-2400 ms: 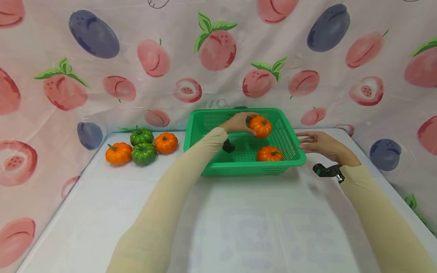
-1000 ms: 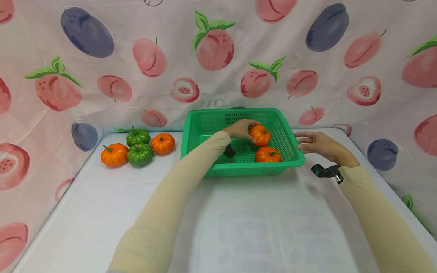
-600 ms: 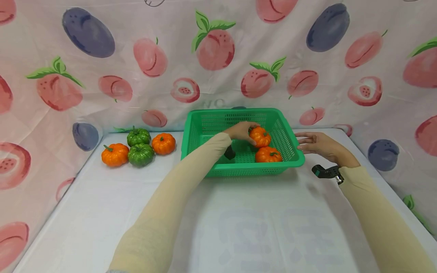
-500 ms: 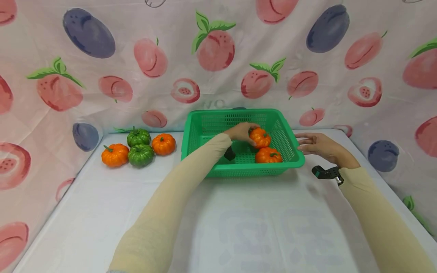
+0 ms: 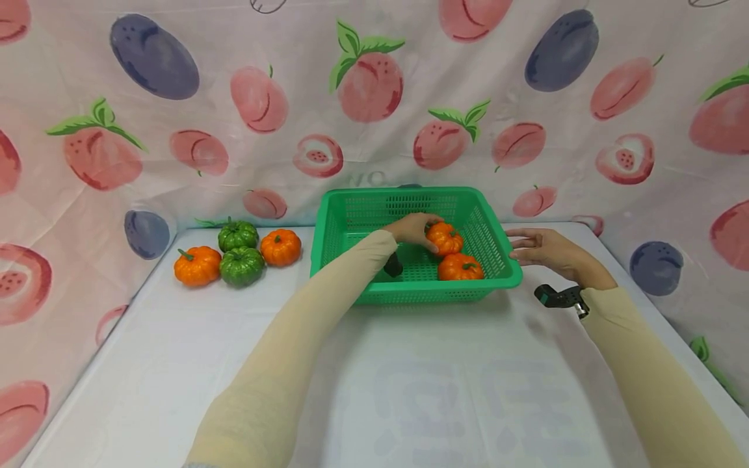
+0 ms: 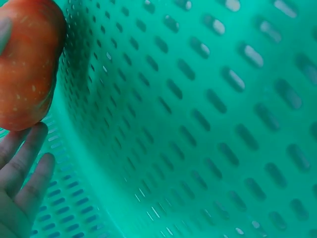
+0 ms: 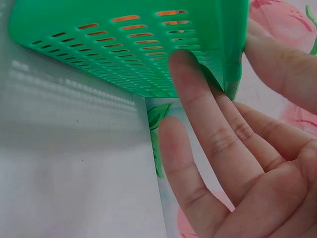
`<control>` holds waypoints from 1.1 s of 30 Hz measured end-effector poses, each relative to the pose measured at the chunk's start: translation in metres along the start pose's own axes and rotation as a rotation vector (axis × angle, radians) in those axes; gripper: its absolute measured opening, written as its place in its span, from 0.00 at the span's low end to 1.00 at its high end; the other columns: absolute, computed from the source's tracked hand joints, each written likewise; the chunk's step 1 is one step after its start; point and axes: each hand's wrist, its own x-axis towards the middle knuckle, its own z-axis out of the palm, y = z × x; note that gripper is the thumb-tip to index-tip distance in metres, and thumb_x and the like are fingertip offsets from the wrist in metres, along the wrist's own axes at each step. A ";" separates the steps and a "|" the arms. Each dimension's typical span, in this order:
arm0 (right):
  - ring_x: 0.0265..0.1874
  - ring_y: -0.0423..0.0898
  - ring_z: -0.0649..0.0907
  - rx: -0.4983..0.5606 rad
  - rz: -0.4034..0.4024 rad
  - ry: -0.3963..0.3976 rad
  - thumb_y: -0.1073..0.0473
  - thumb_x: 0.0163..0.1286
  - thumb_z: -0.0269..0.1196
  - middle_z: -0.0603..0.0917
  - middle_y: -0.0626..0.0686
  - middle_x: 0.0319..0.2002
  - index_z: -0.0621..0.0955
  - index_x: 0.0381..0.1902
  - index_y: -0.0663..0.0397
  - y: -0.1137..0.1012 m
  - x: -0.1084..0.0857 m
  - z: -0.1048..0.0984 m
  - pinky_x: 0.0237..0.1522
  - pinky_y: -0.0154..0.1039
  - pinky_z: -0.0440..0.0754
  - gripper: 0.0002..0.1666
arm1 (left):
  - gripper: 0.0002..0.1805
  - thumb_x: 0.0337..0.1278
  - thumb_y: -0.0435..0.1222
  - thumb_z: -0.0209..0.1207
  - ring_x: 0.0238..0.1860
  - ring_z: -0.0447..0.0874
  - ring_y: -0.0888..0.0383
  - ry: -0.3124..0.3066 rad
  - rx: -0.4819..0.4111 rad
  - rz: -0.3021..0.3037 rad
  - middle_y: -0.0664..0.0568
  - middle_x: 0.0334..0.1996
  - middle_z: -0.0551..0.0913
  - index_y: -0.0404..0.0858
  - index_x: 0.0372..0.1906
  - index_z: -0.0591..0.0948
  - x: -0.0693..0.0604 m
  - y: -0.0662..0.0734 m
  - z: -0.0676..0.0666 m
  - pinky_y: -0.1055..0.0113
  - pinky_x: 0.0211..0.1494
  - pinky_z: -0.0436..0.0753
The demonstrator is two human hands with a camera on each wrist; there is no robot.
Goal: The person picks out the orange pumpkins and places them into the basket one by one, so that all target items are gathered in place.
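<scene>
Inside the green plastic basket (image 5: 433, 283), my left hand (image 5: 411, 229) holds a small orange pumpkin (image 5: 445, 239) between thumb and fingers. The left wrist view shows this pumpkin (image 6: 29, 64) close to the perforated wall (image 6: 198, 119), with fingertips (image 6: 37, 131) at its underside. A second orange pumpkin (image 5: 460, 267) lies just in front of it, against the basket's near right side. My right hand (image 5: 550, 250) is at the basket's right end. In the right wrist view its extended fingers (image 7: 213, 119) touch the outer wall beneath the rim, and its thumb is at the rim's edge.
Left of the basket, two orange pumpkins, one large (image 5: 197, 266) and one smaller (image 5: 281, 247), stand beside two green ones, a front one (image 5: 242, 265) and a back one (image 5: 237, 234). A fruit-printed curtain (image 5: 374, 149) rises behind the white table (image 5: 409, 377).
The left hand has lowered the orange pumpkin into the basket, behind the other one. In the last half second it shifts slightly down and left. The right hand stays by the basket's end.
</scene>
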 end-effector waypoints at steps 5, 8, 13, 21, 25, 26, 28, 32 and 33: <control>0.40 0.26 0.81 -0.014 0.000 0.000 0.59 0.66 0.61 0.79 0.56 0.56 0.56 0.70 0.67 0.000 -0.001 0.000 0.47 0.31 0.82 0.41 | 0.42 0.52 0.41 0.66 0.67 0.66 0.51 0.001 0.002 -0.003 0.45 0.68 0.66 0.40 0.71 0.60 -0.001 -0.001 0.000 0.61 0.68 0.70; 0.40 0.26 0.81 -0.024 0.007 0.001 0.58 0.66 0.61 0.78 0.57 0.57 0.57 0.70 0.67 0.000 -0.001 0.000 0.48 0.31 0.82 0.41 | 0.42 0.52 0.40 0.66 0.68 0.64 0.51 0.000 0.004 -0.006 0.45 0.68 0.65 0.40 0.71 0.60 -0.002 0.000 0.000 0.61 0.68 0.69; 0.40 0.26 0.81 -0.010 0.003 -0.003 0.60 0.66 0.61 0.79 0.52 0.54 0.56 0.70 0.67 0.000 -0.001 0.000 0.46 0.29 0.82 0.41 | 0.43 0.52 0.39 0.66 0.69 0.63 0.51 0.009 0.007 -0.011 0.45 0.69 0.64 0.38 0.71 0.59 -0.003 0.000 0.001 0.61 0.70 0.67; 0.40 0.27 0.81 0.008 0.008 -0.005 0.59 0.66 0.62 0.81 0.36 0.44 0.57 0.70 0.67 -0.001 -0.002 -0.001 0.45 0.27 0.82 0.41 | 0.45 0.49 0.44 0.68 0.69 0.64 0.52 0.040 0.026 -0.055 0.47 0.69 0.65 0.40 0.71 0.59 0.013 -0.012 0.007 0.60 0.70 0.68; 0.40 0.26 0.81 -0.003 0.014 -0.004 0.58 0.66 0.62 0.81 0.38 0.46 0.57 0.70 0.66 -0.001 -0.002 0.000 0.45 0.27 0.81 0.41 | 0.52 0.36 0.52 0.72 0.67 0.65 0.57 0.063 0.028 -0.042 0.55 0.68 0.66 0.51 0.71 0.60 0.113 -0.111 0.042 0.61 0.67 0.70; 0.40 0.26 0.81 -0.004 0.013 -0.004 0.58 0.66 0.62 0.81 0.37 0.46 0.57 0.70 0.66 -0.001 -0.002 0.000 0.45 0.27 0.81 0.41 | 0.54 0.31 0.56 0.73 0.66 0.66 0.58 0.077 0.034 -0.032 0.58 0.68 0.66 0.54 0.70 0.60 0.144 -0.142 0.053 0.61 0.66 0.71; 0.40 0.26 0.81 -0.001 0.012 -0.005 0.58 0.66 0.61 0.81 0.37 0.45 0.57 0.70 0.66 -0.001 -0.002 -0.001 0.46 0.28 0.81 0.41 | 0.58 0.22 0.60 0.74 0.65 0.67 0.60 0.088 0.038 -0.036 0.62 0.67 0.66 0.61 0.69 0.60 0.196 -0.194 0.071 0.61 0.64 0.73; 0.40 0.27 0.81 0.000 0.008 -0.005 0.59 0.66 0.61 0.81 0.36 0.44 0.57 0.70 0.67 -0.001 -0.002 -0.001 0.46 0.29 0.82 0.41 | 0.59 0.16 0.62 0.74 0.62 0.69 0.63 0.109 0.038 -0.063 0.65 0.65 0.67 0.64 0.68 0.60 0.204 -0.205 0.073 0.63 0.61 0.76; 0.40 0.27 0.81 -0.001 0.009 -0.003 0.59 0.66 0.61 0.81 0.36 0.44 0.57 0.70 0.67 -0.001 -0.001 -0.001 0.46 0.29 0.82 0.41 | 0.58 0.19 0.61 0.74 0.61 0.70 0.63 0.116 0.041 -0.069 0.63 0.65 0.68 0.62 0.68 0.61 0.193 -0.195 0.068 0.64 0.60 0.76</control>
